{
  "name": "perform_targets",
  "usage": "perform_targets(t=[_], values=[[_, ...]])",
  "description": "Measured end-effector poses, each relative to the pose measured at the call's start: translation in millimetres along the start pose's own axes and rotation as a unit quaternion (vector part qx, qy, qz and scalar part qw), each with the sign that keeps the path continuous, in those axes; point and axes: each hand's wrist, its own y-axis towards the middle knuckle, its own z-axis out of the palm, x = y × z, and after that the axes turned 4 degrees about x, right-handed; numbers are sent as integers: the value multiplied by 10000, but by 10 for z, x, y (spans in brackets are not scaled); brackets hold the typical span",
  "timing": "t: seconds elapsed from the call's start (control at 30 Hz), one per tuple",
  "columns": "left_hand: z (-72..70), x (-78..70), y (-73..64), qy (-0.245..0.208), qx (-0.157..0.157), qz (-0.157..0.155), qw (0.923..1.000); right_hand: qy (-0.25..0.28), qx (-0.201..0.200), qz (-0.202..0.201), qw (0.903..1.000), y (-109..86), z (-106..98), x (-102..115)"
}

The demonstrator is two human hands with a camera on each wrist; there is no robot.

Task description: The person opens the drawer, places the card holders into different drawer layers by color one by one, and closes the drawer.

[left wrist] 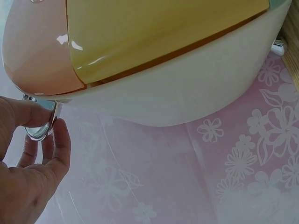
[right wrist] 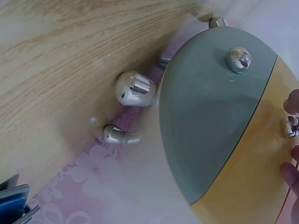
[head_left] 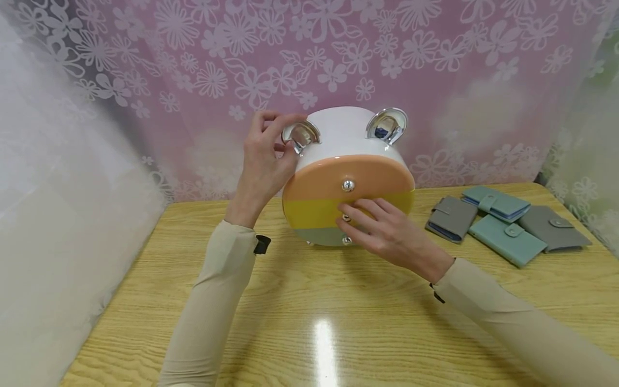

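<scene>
Orange, yellow and green stripes run across the front of this round box [head_left: 345, 169], which stands on the table [head_left: 271, 333] with its striped face toward the person, so I'll place everything off that box. Right hand [head_left: 379, 228] comes in from the box's right, and its grip is drawn in small, fingers curled round the chrome middle knob [head_left: 346, 217] on the yellow panel [head_left: 311, 213], thumb on the green side of it. How hard it's pinching, no idea, can't tell. Left hand [head_left: 268, 156] is up at the box's upper left, thumb and fingers closed on the left chrome ear [head_left: 304, 131]. Key bit imo: the yellow panel's long axis runs side to side across the box, while the knob sticks straight out of the front toward the person, so any pull would have to go square off the face, not along the stripe. Right hand is clearly the nearer one to that knob; left is way closer to the ear. Left wrist view also shows a dark gap along the yellow panel's edge, though I can't say if it's partway out. Four wallets [head_left: 452, 217] lie to the right of the box, well apart from it.
</scene>
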Motion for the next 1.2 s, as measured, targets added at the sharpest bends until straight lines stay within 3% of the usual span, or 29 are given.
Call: perform_targets(t=[0.23,0.6,0.93,1.2], values=[[-4,-6,4,-4,-11,-26,10000,-90,-162,-98,9998,31,67,21],[0,-4,19,-42,-53,-69,10000,-38,-87,-53,9999,92,66,64],[21,6,43,-43,-268,122,9996,-105,-128,-2,9999,114,69,86],[20,5,47,-44,-258,66,9996,-25,-238,-32,9997,114,92,90]])
